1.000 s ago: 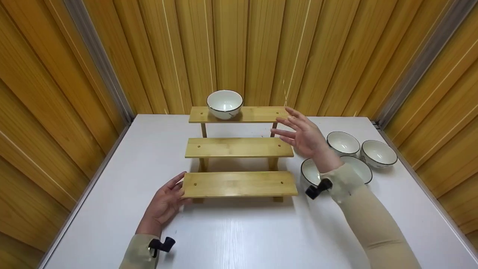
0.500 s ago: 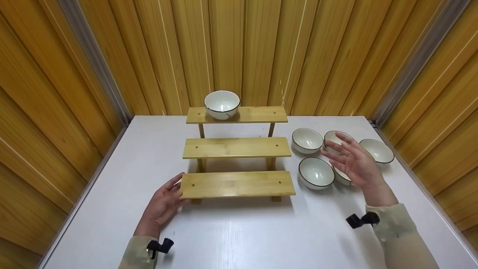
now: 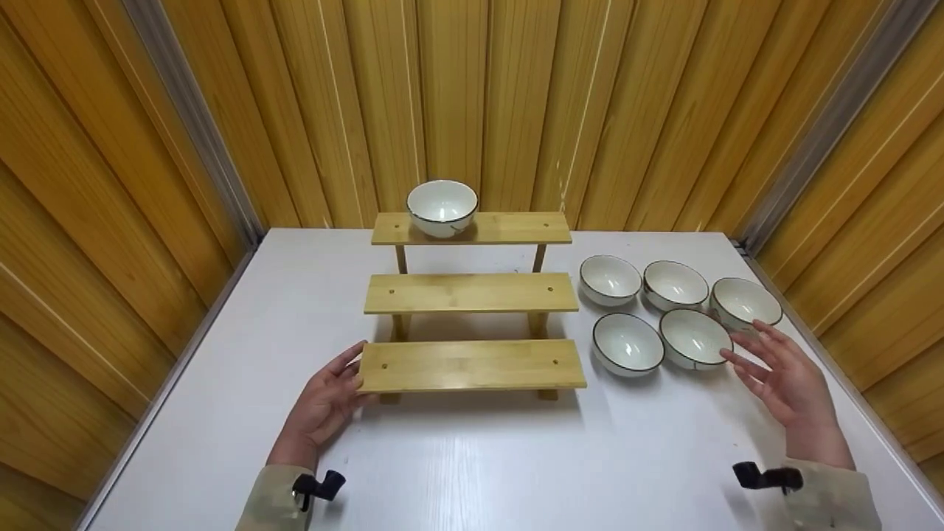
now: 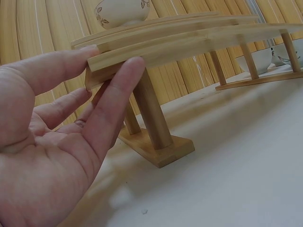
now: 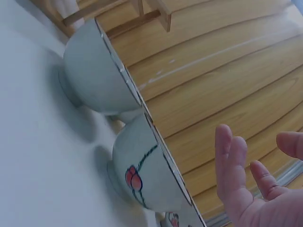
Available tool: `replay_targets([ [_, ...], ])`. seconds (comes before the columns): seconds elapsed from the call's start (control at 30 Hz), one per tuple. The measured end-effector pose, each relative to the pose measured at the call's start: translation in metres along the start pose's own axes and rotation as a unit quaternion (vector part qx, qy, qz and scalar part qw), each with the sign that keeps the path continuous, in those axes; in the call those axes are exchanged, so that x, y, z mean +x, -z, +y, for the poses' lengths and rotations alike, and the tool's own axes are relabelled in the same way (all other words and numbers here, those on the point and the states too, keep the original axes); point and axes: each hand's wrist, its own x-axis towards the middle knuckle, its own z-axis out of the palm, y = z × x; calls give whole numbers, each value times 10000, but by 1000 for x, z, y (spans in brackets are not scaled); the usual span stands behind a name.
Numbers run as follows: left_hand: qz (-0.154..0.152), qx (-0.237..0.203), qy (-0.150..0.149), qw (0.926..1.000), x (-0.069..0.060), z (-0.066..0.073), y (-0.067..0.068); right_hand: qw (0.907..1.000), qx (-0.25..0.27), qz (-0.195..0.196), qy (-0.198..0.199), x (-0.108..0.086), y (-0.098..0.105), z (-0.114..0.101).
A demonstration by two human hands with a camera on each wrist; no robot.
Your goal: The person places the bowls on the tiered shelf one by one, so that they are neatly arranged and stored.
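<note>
The left grip [image 3: 324, 405] is narrow, pinching the left end of the near shelf [image 3: 472, 366] of a 3-shelf wooden rack [image 3: 472, 293]. The right grip [image 3: 793, 383] is wide and holds nothing; its spread fingers are just to the right of the near-row right bowl [image 3: 695, 338] and near the far-row right bowl [image 3: 745, 301]. Whether a fingertip touches a rim I cannot tell. These are 2 of 5 upright bowls on the bench [image 3: 457, 464], right of the rack, 3 in the far row and 2 in the near row. Another bowl [image 3: 442, 209] is upright on the left part of the far, highest shelf [image 3: 516, 228]. The step in hand looks like choosing and taking a bowl; the next move probably calls for closing finger and thumb on 1 rim without knocking its neighbours, while the left grip steadies the rack.
</note>
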Motion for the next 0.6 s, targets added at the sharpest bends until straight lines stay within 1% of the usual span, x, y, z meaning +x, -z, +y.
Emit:
replay_targets([
  [0.07,20,-4,-1,10000,0,0,0,9992,-170,342,-69,-3,9,0],
  [0.13,31,-19,-6,10000,0,-1,0,9964,-401,723,-199,-4,16,1],
  [0.2,44,-37,3,10000,0,-1,0,9911,-630,1080,-448,-4,21,3],
  [0.27,50,-62,17,10000,0,-1,0,9852,-810,1319,-733,-3,25,5],
  [0.33,44,-90,30,9999,0,-1,0,9821,-828,1380,-984,0,28,9],
  [0.43,17,-138,40,9999,-1,-1,0,9784,-906,1287,-1340,6,30,14],
  [0.53,-48,-160,32,9999,-1,0,0,9748,-1040,1180,-1579,12,31,20],
  [0.6,-80,-184,15,9998,-1,0,0,9736,-1096,1168,-1627,15,30,24],
])
